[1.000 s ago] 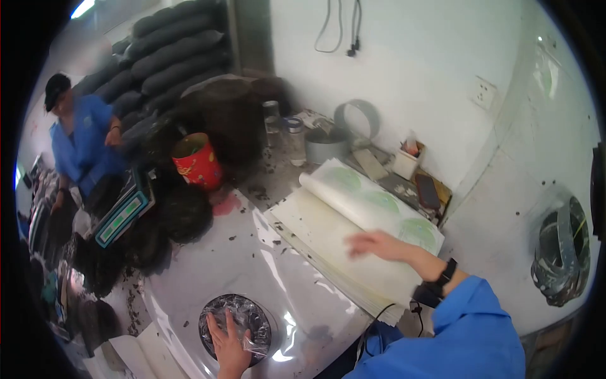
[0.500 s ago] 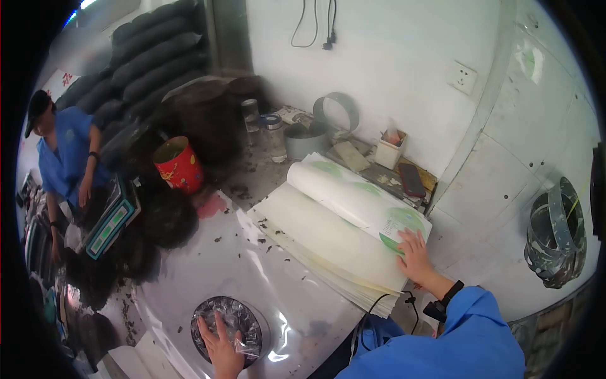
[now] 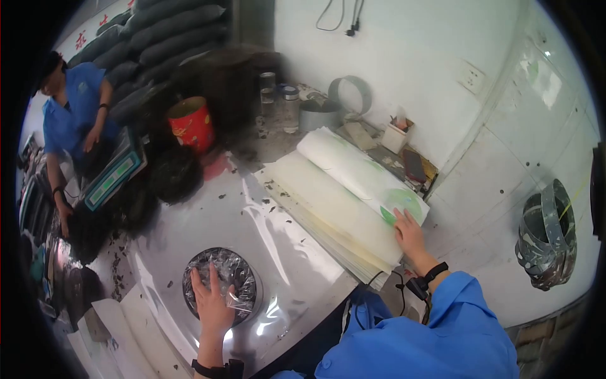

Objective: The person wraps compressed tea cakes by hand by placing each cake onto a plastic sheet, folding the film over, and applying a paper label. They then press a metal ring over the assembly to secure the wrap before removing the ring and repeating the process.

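My left hand (image 3: 214, 304) lies palm down on a round, dark cake-like disc (image 3: 243, 268) covered with crinkled clear plastic film. Its fingers are spread over the top, and a ring-shaped rim surrounds the disc. On the right, my right hand (image 3: 410, 235) touches the end of a curled white sheet with green print (image 3: 353, 174). The fingers of this hand are stretched out, not wrapped around the sheet. Beneath the curl is a thick stack of cream paper sheets (image 3: 328, 211). Both the disc and the stack rest on a shiny, pale table surface (image 3: 233, 208).
A red bucket (image 3: 191, 126), glass jars (image 3: 290, 110) and grey metal hoops (image 3: 350, 95) stand at the back. A phone (image 3: 413, 165) lies near the wall. More hoops (image 3: 548, 234) hang at right. A co-worker in blue (image 3: 82, 104) stands left beside a scale (image 3: 113, 180).
The view has shifted, showing more of my left wrist. My left hand stays on the disc; my right hand stays at the curled sheet's end, its fingers now closer together.
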`<state>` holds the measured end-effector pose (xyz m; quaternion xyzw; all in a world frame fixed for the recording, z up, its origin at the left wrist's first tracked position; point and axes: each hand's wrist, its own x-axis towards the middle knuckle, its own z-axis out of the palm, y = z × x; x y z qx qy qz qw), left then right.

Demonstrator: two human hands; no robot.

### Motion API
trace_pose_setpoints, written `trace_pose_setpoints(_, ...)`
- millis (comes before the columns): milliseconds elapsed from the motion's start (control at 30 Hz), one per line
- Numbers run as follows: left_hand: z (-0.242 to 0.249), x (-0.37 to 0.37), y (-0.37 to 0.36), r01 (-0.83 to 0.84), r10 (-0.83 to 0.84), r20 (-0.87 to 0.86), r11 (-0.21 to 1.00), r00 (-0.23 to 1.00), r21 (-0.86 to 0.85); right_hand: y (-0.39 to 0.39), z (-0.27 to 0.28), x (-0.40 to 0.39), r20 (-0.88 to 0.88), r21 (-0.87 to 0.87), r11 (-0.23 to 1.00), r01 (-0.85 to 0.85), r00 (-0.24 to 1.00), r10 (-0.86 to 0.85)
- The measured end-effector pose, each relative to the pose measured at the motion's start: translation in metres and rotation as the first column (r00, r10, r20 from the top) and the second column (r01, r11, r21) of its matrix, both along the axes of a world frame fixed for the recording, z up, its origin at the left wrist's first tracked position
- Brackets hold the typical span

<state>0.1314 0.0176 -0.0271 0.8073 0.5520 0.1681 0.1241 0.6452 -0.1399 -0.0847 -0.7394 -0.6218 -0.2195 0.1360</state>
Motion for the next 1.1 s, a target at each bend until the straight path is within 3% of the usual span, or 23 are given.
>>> trace_pose_setpoints(67, -0.002, 0.0, -0.001, 0.006, -0.006, -0.008, 1.0, 1.0, 0.013, -0.003, -0.007, 0.015, -0.411, 0.008, 0.992, 0.123, 0.905, -0.109)
trace_pose_setpoints(100, -0.001, 0.001, -0.002, -0.007, 0.007, 0.001, 1.0, 1.0, 0.007, -0.003, 0.006, 0.012, -0.403, 0.004, 0.993, 0.118, 0.909, -0.106)
trace_pose_setpoints(167, -0.002, 0.001, 0.0, -0.011, 0.011, 0.004, 1.0, 1.0, 0.016, -0.006, 0.042, 0.0, -0.323, -0.17, 0.985, 0.026, 0.943, -0.08)
trace_pose_setpoints(200, -0.004, 0.001, -0.001, -0.013, 0.013, -0.002, 1.0, 1.0, 0.025, -0.007, 0.045, -0.004, -0.318, -0.176, 0.984, 0.032, 0.944, -0.087)
trace_pose_setpoints(267, -0.003, 0.002, -0.001, -0.01, 0.01, 0.013, 1.0, 1.0, 0.018, -0.004, 0.047, -0.013, 0.011, -0.235, 0.971, -0.028, 0.999, 0.031)
trace_pose_setpoints(400, 0.002, 0.002, -0.002, -0.026, 0.026, -0.016, 0.999, 1.0, -0.027, 0.011, 0.035, -0.014, 0.123, -0.215, 0.971, 0.102, 0.989, -0.076)
trace_pose_setpoints(467, -0.001, 0.001, -0.001, 0.002, -0.003, -0.018, 1.0, 1.0, -0.021, 0.015, 0.062, -0.023, 0.177, -0.444, 0.885, 0.144, 0.982, -0.071)
trace_pose_setpoints(500, 0.001, 0.002, -0.002, -0.019, 0.018, -0.014, 0.999, 1.0, -0.036, 0.015, 0.061, -0.02, 0.186, -0.438, 0.885, 0.16, 0.979, -0.085)
trace_pose_setpoints(567, 0.004, 0.004, -0.003, -0.051, 0.051, 0.005, 0.997, 0.999, -0.053, 0.023, 0.052, -0.01, 0.277, -0.509, 0.858, 0.065, 0.957, 0.092)
trace_pose_setpoints(700, 0.001, 0.001, -0.003, -0.026, 0.026, 0.031, 1.0, 0.999, 0.004, 0.038, 0.064, -0.003, 0.257, -0.671, 0.736, 0.09, 0.959, 0.116)
trace_pose_setpoints(767, 0.001, 0.001, -0.003, -0.017, 0.017, 0.024, 1.0, 1.0, -0.006, 0.036, 0.077, 0.005, 0.005, -0.752, 0.659, -0.017, 0.999, 0.032)
trace_pose_setpoints(800, 0.001, 0.001, -0.002, -0.016, 0.016, 0.029, 1.0, 0.999, -0.005, 0.029, 0.081, 0.007, 0.011, -0.751, 0.66, -0.012, 0.999, 0.031)
trace_pose_setpoints(867, -0.002, 0.0, -0.002, -0.012, 0.011, 0.029, 1.0, 1.0, 0.021, 0.012, 0.083, 0.007, 0.02, -0.688, 0.692, -0.217, 0.948, 0.317)
trace_pose_setpoints(900, -0.001, 0.0, -0.002, -0.009, 0.009, 0.028, 1.0, 1.0, 0.016, 0.012, 0.079, 0.005, 0.018, -0.691, 0.69, -0.216, 0.949, 0.314)
trace_pose_setpoints(967, 0.001, 0.0, -0.003, -0.014, 0.014, 0.044, 1.0, 0.999, -0.007, 0.014, 0.057, -0.002, 0.205, -0.601, 0.798, -0.051, 0.955, 0.216)
trace_pose_setpoints(1100, -0.003, 0.0, -0.002, -0.022, 0.022, 0.026, 1.0, 0.999, 0.002, 0.031, 0.038, 0.009, 0.291, -0.696, 0.708, 0.117, 0.948, 0.129)
